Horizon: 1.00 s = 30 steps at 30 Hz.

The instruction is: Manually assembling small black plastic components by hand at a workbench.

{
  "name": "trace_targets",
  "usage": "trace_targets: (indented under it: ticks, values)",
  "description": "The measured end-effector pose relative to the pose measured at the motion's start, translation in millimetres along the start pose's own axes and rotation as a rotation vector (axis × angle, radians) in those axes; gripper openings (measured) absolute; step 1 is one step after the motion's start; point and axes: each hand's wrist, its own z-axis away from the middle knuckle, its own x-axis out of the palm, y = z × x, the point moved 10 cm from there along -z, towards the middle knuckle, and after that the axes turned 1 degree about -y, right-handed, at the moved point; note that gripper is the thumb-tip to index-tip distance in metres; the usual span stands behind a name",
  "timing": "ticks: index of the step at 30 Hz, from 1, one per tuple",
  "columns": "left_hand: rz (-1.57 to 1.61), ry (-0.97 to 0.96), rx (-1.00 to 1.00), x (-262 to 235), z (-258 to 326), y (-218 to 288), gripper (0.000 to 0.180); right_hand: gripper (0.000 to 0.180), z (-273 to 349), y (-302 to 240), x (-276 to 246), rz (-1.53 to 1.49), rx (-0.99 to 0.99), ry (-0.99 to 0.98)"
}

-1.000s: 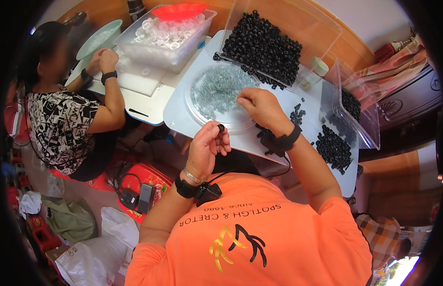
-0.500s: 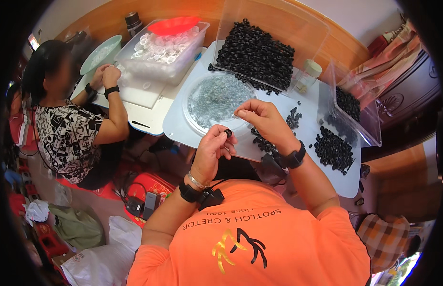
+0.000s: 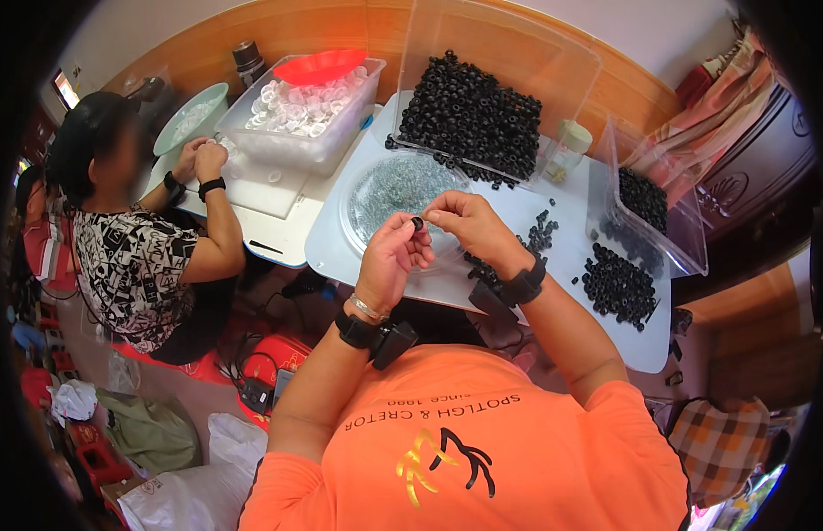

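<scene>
Mid-assembly, by the look of it: small black ring (image 3: pixel 418 223) pinched in the left hand (image 3: pixel 389 259) grip, right hand (image 3: pixel 469 226) fingertips closed just beside it, above the clear dish (image 3: pixel 358 190). Next, likely fine alignment, steady pressure.

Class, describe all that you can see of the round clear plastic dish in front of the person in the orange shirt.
The round clear plastic dish is shallow and see-through, with a raised rim, and lies flat on the white table. A layer of tiny glinting silvery pieces, too small to identify, covers its floor. It sits below the clear tray of black rings. The left hand and right hand overlap its near edge; actual contact cannot be told.
</scene>
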Motion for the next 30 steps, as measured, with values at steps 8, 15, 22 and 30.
trace_targets:
  ticks: [8,15,22,30]
  values:
    - [-0.056,0.166,-0.01,-19.8,-4.6,13.0,0.02,0.019,-1.9,-3.1,-9.6,-0.073,-0.039,0.071]
    - [-0.217,0.168,-0.036,-12.7,-2.0,15.2,0.019,0.021,6.9,-24.2,-11.7,-0.108,-0.103,0.141]
    - [-0.335,0.08,-0.019,5.8,8.0,14.8,0.019,0.019,22.1,-43.0,-4.1,-0.032,-0.179,0.148]
    - [-0.19,0.039,-0.022,18.2,19.2,0.9,0.019,0.012,48.0,-65.2,-1.5,0.298,-0.35,0.191]
